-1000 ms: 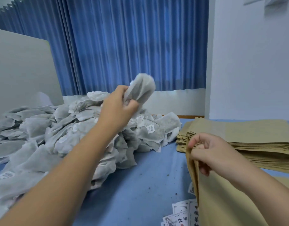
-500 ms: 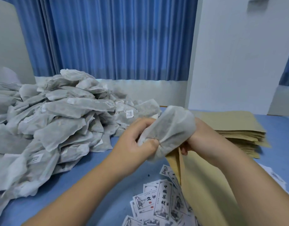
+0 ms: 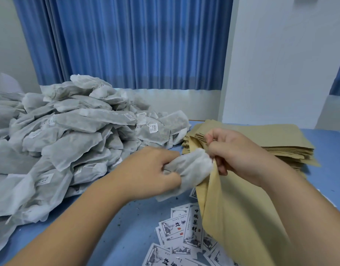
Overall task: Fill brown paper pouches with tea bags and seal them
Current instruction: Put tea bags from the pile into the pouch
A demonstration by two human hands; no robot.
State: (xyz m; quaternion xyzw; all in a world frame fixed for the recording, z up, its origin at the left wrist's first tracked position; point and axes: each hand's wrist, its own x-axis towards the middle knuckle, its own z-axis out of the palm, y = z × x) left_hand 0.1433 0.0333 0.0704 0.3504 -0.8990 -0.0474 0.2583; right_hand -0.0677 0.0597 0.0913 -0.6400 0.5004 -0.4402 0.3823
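Note:
My left hand grips a grey-white tea bag and holds its far end at the mouth of a brown paper pouch. The pouch hangs down over the table's front right. My right hand pinches the pouch's top edge and holds the mouth apart. Whether the bag's tip is inside the mouth or only against it, I cannot tell. A big heap of tea bags covers the left of the blue table.
A stack of flat brown pouches lies at the right, behind my right hand. Printed paper labels are scattered on the table near the front edge, partly under the held pouch. A blue curtain and white wall stand behind.
My left hand carried the tea bag from above the heap down to the pouch mouth. The bag now sits lower, pressed at the pouch opening held by my right hand.

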